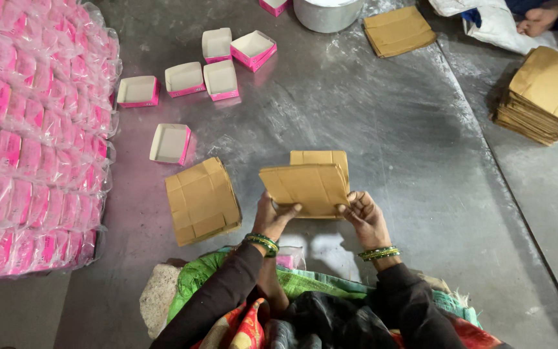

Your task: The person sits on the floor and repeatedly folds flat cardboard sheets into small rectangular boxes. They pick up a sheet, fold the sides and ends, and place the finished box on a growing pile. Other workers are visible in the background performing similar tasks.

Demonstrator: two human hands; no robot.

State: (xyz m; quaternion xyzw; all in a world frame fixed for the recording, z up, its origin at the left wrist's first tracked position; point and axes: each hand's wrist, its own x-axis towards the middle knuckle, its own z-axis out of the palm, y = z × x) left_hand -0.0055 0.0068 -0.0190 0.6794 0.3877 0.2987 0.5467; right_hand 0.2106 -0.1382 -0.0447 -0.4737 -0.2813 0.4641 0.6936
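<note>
Many wrapped pink packets lie banked in clear film along the far left, on the grey metal table; just right of them six open pink-sided trays sit scattered, white insides up, with part of a seventh at the top edge; nearer the person, a stack of flat brown card blanks rests on the table, tilted, just left of the hands; the left hand is closed on the lower left corner of a brown card blank, thumb on top and fingers beneath; that blank is lifted off the table and tipped, spanning the gap between both hands, with a second brown piece showing behind its upper edge; whether that piece is held or lies on the table cannot be told; the right hand pinches the blank's lower right corner, thumb on the face; green bangles ring both wrists; further right and up, a round metal pot stands at the top edge, a smaller pile of brown blanks beside it; at far right a thick brown stack lies well apart, near another person's hand.
</note>
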